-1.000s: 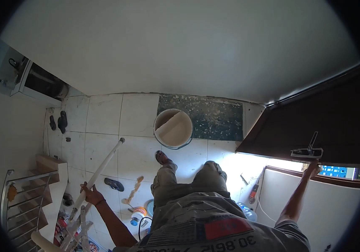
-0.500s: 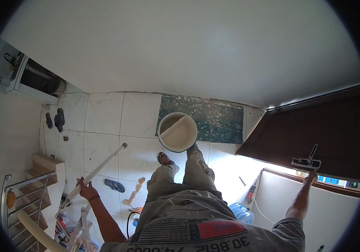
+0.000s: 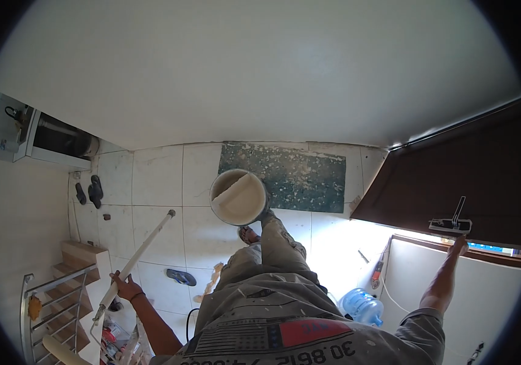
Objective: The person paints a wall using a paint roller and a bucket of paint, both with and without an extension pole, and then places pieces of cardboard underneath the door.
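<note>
My left hand (image 3: 125,287) is closed around the long pale pole (image 3: 142,252) of a paint roller. The pole slants, one end over the floor tiles and the other toward a wire frame and a cream roller sleeve (image 3: 62,351) at the lower left. On the right, my arm reaches out to a dark brown door (image 3: 437,176). My right hand (image 3: 460,244) appears closed on the door's edge, right beside the metal door handle (image 3: 451,226); its fingertips are hidden. A bucket (image 3: 239,197) with cream paint inside stands in front of my legs.
A worn green patch (image 3: 303,176) lies on the floor along the white wall (image 3: 260,73). Stairs with a metal railing (image 3: 59,280) are at left. A flip-flop (image 3: 181,277), more sandals (image 3: 95,191), a blue water bottle (image 3: 364,307) and a cord (image 3: 394,298) lie around me.
My view has shifted, and my left foot has come nearer my right leg. The roller pole has moved slightly left over the floor. Both hands keep their holds.
</note>
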A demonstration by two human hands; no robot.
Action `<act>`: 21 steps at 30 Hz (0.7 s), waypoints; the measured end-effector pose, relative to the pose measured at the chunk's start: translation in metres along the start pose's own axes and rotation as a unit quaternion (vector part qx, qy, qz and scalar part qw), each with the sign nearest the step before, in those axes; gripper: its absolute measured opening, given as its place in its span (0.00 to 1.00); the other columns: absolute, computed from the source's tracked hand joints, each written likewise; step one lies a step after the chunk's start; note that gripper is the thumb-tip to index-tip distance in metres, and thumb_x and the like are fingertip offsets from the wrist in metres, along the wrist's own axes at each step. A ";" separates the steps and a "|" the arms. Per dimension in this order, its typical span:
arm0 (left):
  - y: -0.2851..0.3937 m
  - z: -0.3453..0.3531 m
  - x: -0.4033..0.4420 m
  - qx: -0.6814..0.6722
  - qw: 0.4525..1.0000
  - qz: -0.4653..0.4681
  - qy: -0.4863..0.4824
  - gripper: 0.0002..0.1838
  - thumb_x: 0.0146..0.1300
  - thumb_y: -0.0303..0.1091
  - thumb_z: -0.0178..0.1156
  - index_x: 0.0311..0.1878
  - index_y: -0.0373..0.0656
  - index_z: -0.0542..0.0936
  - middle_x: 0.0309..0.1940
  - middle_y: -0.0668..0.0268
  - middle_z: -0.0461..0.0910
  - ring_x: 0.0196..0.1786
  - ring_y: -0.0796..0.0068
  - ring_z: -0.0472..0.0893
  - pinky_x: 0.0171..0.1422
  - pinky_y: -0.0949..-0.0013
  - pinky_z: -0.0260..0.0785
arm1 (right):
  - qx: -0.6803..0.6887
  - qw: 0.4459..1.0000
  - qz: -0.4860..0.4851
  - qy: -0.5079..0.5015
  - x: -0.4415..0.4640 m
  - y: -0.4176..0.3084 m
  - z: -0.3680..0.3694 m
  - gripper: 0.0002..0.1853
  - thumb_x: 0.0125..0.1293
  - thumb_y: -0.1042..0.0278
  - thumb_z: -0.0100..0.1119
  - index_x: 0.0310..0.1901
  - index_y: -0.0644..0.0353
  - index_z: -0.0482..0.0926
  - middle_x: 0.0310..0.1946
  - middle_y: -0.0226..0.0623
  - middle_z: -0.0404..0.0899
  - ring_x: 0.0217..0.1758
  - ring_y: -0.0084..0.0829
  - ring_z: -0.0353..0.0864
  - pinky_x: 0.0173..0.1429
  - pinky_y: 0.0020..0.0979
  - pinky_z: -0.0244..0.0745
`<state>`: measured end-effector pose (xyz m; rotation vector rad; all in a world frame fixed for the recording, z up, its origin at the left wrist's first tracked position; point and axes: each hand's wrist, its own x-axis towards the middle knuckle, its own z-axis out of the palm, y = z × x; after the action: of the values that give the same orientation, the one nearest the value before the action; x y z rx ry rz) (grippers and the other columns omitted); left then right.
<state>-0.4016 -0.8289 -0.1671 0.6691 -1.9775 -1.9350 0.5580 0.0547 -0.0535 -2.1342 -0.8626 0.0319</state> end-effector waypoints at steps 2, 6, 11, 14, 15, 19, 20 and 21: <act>-0.009 0.035 -0.033 0.009 1.000 0.022 -0.014 0.31 0.73 0.56 0.63 0.58 0.32 0.78 0.61 0.54 0.78 0.67 0.53 0.75 0.72 0.40 0.70 | -0.017 1.000 -0.016 -0.006 0.054 0.020 0.050 0.32 0.69 0.42 0.66 0.41 0.75 0.82 0.43 0.50 0.86 0.43 0.40 0.80 0.52 0.40 0.77; -0.022 0.070 -0.104 0.248 0.950 0.184 -0.041 0.28 0.77 0.52 0.60 0.60 0.32 0.78 0.61 0.55 0.79 0.67 0.56 0.76 0.73 0.49 0.72 | -0.012 1.000 0.005 -0.018 0.132 0.017 0.120 0.30 0.69 0.43 0.67 0.37 0.73 0.84 0.38 0.48 0.87 0.40 0.39 0.81 0.48 0.41 0.78; -0.029 0.068 -0.208 0.468 0.841 0.272 -0.005 0.22 0.73 0.36 0.64 0.66 0.39 0.75 0.61 0.55 0.79 0.66 0.54 0.78 0.74 0.57 0.72 | 0.046 0.999 0.015 -0.001 0.213 0.083 0.157 0.32 0.67 0.40 0.67 0.38 0.73 0.85 0.37 0.48 0.87 0.38 0.38 0.82 0.44 0.42 0.78; -0.036 0.045 -0.254 0.472 0.829 0.300 0.000 0.26 0.68 0.30 0.68 0.68 0.42 0.74 0.62 0.55 0.80 0.66 0.51 0.79 0.73 0.55 0.73 | 0.029 0.999 0.027 -0.004 0.272 0.106 0.190 0.33 0.67 0.37 0.65 0.41 0.71 0.86 0.39 0.49 0.88 0.42 0.43 0.86 0.47 0.44 0.79; -0.042 0.031 -0.262 0.415 0.863 0.289 0.000 0.28 0.67 0.28 0.69 0.69 0.43 0.73 0.62 0.55 0.80 0.67 0.50 0.79 0.73 0.55 0.73 | -0.043 0.999 0.031 -0.001 0.285 0.106 0.187 0.35 0.68 0.34 0.62 0.42 0.69 0.86 0.41 0.47 0.88 0.44 0.44 0.86 0.49 0.45 0.79; -0.048 0.089 -0.276 0.620 0.707 0.333 0.074 0.28 0.66 0.26 0.68 0.69 0.47 0.74 0.64 0.54 0.80 0.67 0.51 0.80 0.70 0.55 0.74 | -0.008 1.000 0.022 -0.012 0.279 0.164 0.305 0.33 0.67 0.36 0.64 0.38 0.68 0.86 0.39 0.46 0.87 0.42 0.40 0.84 0.46 0.45 0.78; -0.056 0.080 -0.268 0.573 0.739 0.345 0.085 0.29 0.66 0.25 0.67 0.69 0.51 0.74 0.65 0.54 0.80 0.65 0.52 0.82 0.67 0.55 0.76 | -0.018 1.000 -0.005 -0.009 0.266 0.145 0.302 0.33 0.64 0.37 0.67 0.30 0.69 0.86 0.32 0.46 0.87 0.37 0.38 0.83 0.41 0.45 0.77; -0.053 0.080 -0.269 0.476 0.813 0.319 0.098 0.26 0.65 0.29 0.69 0.66 0.48 0.75 0.62 0.55 0.81 0.63 0.53 0.82 0.66 0.53 0.77 | -0.055 0.998 -0.011 0.010 0.271 0.146 0.309 0.34 0.64 0.35 0.65 0.32 0.68 0.86 0.33 0.47 0.88 0.39 0.40 0.85 0.42 0.45 0.79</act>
<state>-0.2081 -0.6201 -0.1937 0.2819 -2.5031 -0.3995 0.7564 0.3616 -0.2919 -2.2232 -0.8950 -0.0488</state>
